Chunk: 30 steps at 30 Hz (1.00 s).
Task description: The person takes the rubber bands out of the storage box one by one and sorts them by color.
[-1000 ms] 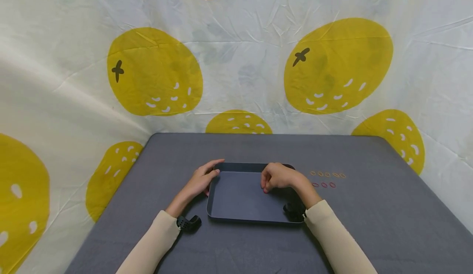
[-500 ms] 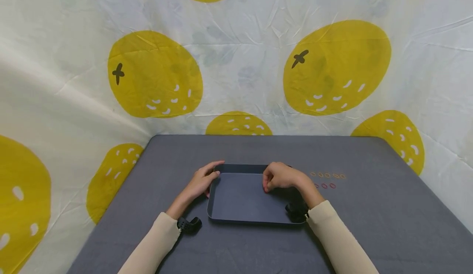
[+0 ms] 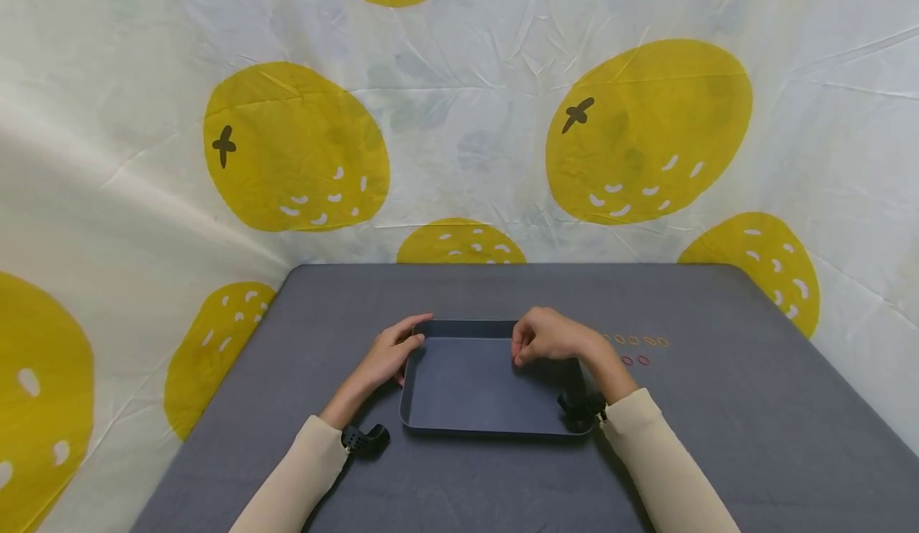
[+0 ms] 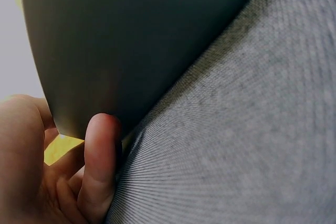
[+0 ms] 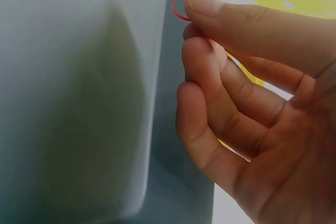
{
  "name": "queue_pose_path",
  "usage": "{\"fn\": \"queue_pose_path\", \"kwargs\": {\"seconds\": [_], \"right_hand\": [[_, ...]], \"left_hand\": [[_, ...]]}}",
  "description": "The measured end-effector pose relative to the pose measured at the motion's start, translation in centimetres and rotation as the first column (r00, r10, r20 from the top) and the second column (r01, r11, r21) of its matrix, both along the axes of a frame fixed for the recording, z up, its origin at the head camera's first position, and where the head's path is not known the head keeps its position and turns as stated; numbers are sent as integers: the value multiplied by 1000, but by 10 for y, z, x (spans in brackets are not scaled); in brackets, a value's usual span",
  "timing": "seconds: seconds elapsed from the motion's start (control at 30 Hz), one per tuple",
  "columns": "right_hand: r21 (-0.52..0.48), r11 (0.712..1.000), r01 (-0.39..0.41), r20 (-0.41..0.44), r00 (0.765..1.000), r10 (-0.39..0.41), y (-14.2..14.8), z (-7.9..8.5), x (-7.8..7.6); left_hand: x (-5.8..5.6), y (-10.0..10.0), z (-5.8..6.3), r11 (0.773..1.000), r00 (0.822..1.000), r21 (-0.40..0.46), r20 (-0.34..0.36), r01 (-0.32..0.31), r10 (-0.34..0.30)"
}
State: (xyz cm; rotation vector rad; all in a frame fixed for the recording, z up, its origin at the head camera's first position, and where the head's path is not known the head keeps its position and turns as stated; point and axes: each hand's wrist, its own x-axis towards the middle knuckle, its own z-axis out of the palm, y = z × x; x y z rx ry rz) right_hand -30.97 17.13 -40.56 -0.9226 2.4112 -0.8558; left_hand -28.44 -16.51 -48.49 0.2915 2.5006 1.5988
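In the head view a shallow dark grey tray (image 3: 474, 381) lies on the table. My left hand (image 3: 388, 353) holds its left side near the far corner, thumb at the rim. The left wrist view shows that hand's fingers (image 4: 101, 156) against the tray's outer wall (image 4: 126, 40). Over the right part of the tray, my right hand (image 3: 549, 335) pinches a small red rubber band (image 5: 178, 4) between thumb and forefinger. Its other fingers are curled. The band stands out clearly only in the right wrist view, beside the tray's inner wall (image 5: 181, 129).
Right of the tray, several orange rubber bands (image 3: 633, 341) lie in a row on the grey tabletop (image 3: 718, 405). Red bands (image 3: 642, 361) lie in front of them, partly behind my right forearm. A cloth with yellow fruit prints (image 3: 467, 142) hangs behind the table.
My right hand has risen slightly and shifted a little to the right, still over the tray. The left hand stays on the tray's side. The head view has shifted slightly.
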Motion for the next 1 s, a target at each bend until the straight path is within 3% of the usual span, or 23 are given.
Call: {"fn": "queue_pose_path", "kwargs": {"seconds": [1.0], "right_hand": [[-23,999,32,-10,999,-33,14,5,-1]], "left_hand": [[1,0,-1,1000,1000,-5,-1,-1,1]]}}
